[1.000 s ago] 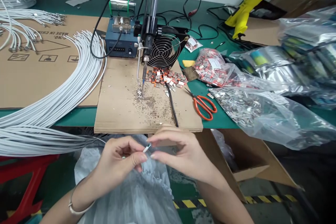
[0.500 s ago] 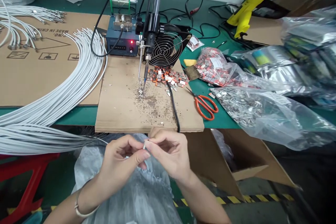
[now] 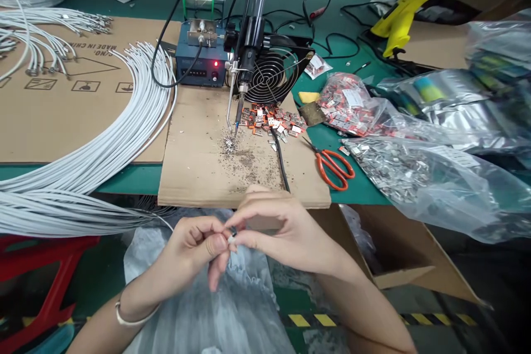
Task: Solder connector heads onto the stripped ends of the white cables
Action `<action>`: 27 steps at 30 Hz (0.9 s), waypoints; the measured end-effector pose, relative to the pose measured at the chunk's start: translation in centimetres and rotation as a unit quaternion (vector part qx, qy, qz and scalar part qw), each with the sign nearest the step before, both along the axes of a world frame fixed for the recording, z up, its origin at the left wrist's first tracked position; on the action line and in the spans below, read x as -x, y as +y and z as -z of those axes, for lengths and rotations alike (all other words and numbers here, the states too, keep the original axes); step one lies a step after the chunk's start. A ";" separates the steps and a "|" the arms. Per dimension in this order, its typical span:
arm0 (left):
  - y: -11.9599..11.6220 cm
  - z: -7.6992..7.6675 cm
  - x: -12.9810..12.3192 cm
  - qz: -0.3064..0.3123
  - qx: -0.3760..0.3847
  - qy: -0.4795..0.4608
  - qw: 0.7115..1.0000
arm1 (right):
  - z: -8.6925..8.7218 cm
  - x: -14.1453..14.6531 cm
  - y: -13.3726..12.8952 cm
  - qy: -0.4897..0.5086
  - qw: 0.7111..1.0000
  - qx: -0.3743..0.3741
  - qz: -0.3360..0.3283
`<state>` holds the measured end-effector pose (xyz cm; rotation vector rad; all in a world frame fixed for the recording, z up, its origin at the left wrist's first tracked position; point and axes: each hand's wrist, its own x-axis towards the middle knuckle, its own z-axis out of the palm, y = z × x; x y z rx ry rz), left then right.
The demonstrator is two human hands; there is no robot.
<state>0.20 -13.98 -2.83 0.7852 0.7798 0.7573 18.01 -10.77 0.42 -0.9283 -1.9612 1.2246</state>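
Observation:
In the head view my left hand [image 3: 199, 246] pinches the end of a white cable [image 3: 231, 240] between thumb and forefinger. A strand runs from the bundle at the left to behind this hand. My right hand [image 3: 274, 227] meets it at the fingertips, thumb and forefinger closed on a small metallic connector piece [image 3: 233, 230] at the cable's tip. Fingers hide most of that piece. Both hands are just off the front edge of the cardboard sheet [image 3: 199, 177], above my lap.
On the cardboard stand a soldering iron [image 3: 248, 61] pointing down, a fan [image 3: 271, 77] and loose orange-and-silver connectors [image 3: 269, 120]. Left lies the white cable bundle [image 3: 136, 105]; behind is a blue soldering unit [image 3: 199, 61]. Scissors [image 3: 334, 168] and a bag of metal parts [image 3: 385, 166] lie right.
My right hand has turned, its wrist swinging out to the right, and a metallic piece now shows at the cable tip. My left hand keeps its pinch. The whole view has shifted slightly.

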 end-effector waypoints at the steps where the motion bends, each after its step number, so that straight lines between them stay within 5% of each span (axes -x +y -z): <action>1: 0.0 -0.1 0.0 0.005 0.003 0.013 1.000 | -0.5 0.0 0.2 -0.023 0.999 -0.024 -0.025; 7: 0.1 -0.3 0.5 0.049 0.021 0.053 0.997 | -1.9 -0.3 0.7 -0.091 0.990 -0.059 -0.088; 11: 0.3 0.0 0.4 0.070 0.038 -0.011 0.997 | 0.2 0.7 0.2 0.099 0.994 0.021 -0.030; 15: 0.4 0.6 -0.2 0.059 0.028 -0.082 0.995 | 3.4 2.8 -0.5 0.310 0.944 0.105 0.029; 20: 0.2 0.7 -0.2 0.004 0.022 -0.079 0.997 | 5.0 2.9 -0.6 0.400 0.901 0.089 0.141; 22: 0.0 0.5 0.1 -0.035 0.015 -0.057 0.998 | 4.6 2.0 -0.8 0.379 0.902 0.063 0.195; 24: -0.2 0.3 0.2 -0.078 -0.001 -0.015 0.997 | 3.8 1.3 -1.1 0.279 0.935 0.040 0.216; 27: -0.4 -0.2 0.2 -0.121 -0.052 0.065 0.989 | 2.4 1.1 -1.5 0.122 0.979 0.000 0.165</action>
